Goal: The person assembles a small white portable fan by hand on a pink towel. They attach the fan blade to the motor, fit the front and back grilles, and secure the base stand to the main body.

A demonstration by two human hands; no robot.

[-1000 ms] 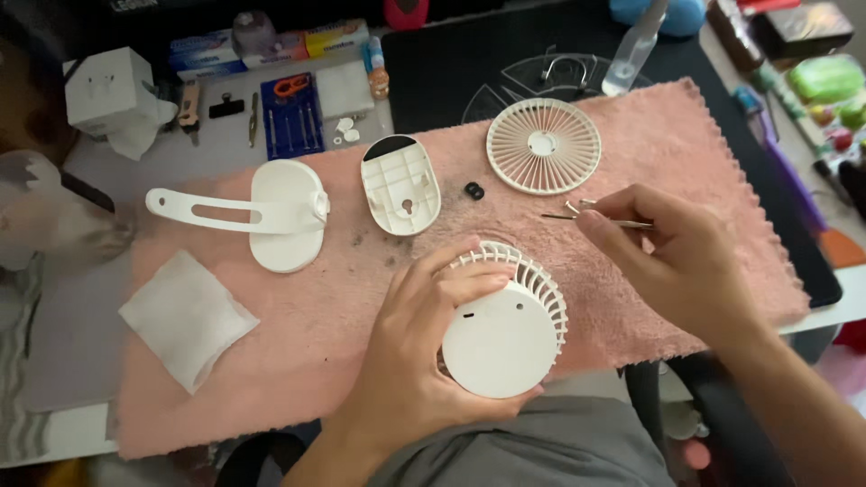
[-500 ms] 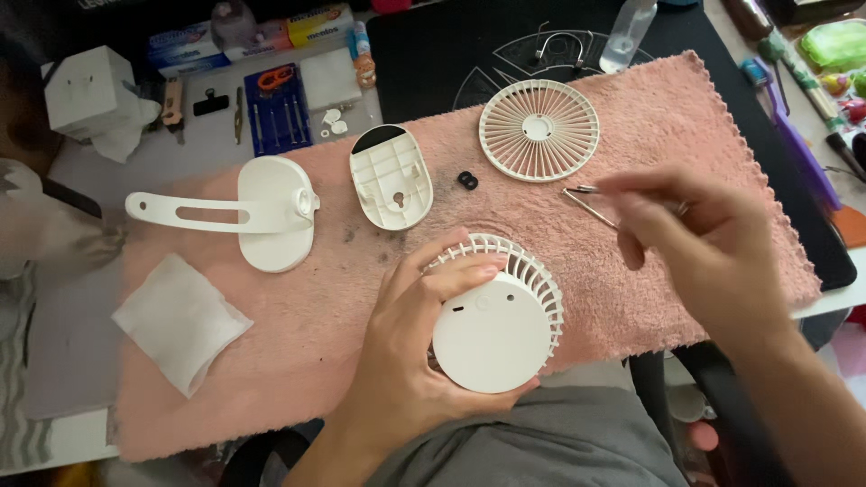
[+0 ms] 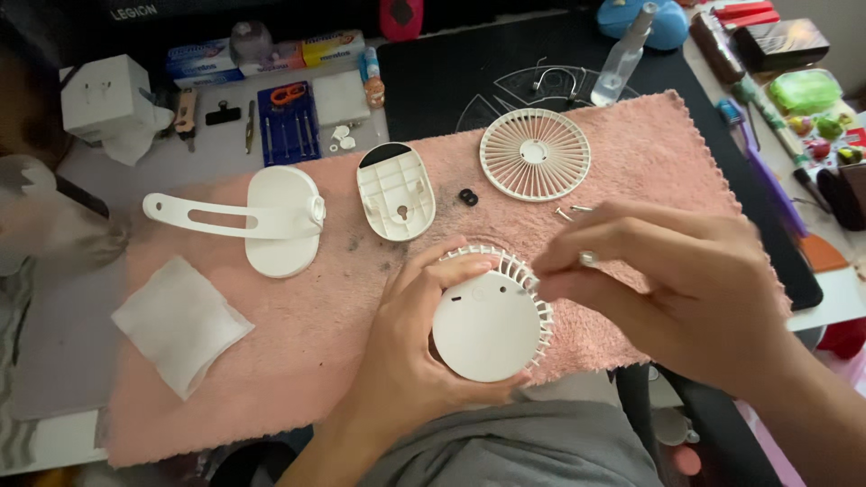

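Beyond the white ribbed fan housing (image 3: 494,317), a round grille (image 3: 535,153) and oval cover (image 3: 395,191) are lying on the pink towel (image 3: 298,352); the left hand (image 3: 406,352) is gripping the housing near the towel's front edge; the right hand (image 3: 667,284) is pinching at its rim.

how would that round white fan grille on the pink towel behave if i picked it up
The round fan grille is probably light, being mostly open gaps. Its thin spokes look liable to flex or snap under a squeeze. Lying flat on the pink towel, it seems unlikely to roll.
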